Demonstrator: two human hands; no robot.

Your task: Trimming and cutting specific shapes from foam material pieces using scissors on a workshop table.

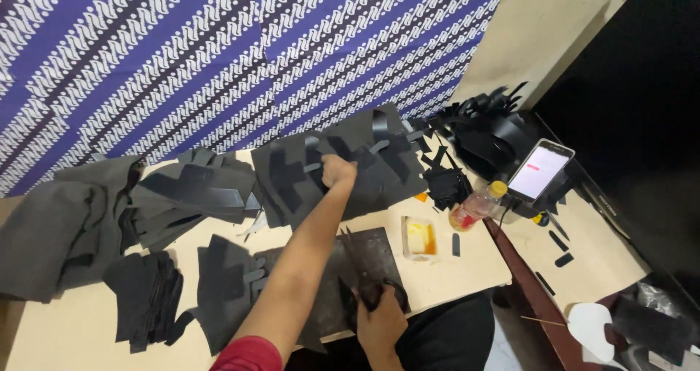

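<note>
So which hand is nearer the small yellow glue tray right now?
Right. The right hand grips scissors just below-left of the tray; the left hand reaches farther away, on the black sheets.

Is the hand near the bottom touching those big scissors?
Touching. In the head view, the right hand is wrapped around the dark handles of the scissors, whose blades point away across the black sheet.

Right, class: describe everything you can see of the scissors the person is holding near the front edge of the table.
The scissors look dark, almost black, probably metal with dark loop handles. The right hand grips the handles at the near table edge, and the long blades point away from the person and a little left. They lie low over a dark flat sheet on the pale table. Whether the blades are parted is unclear. The left hand is elsewhere, on black pieces farther back.
</note>
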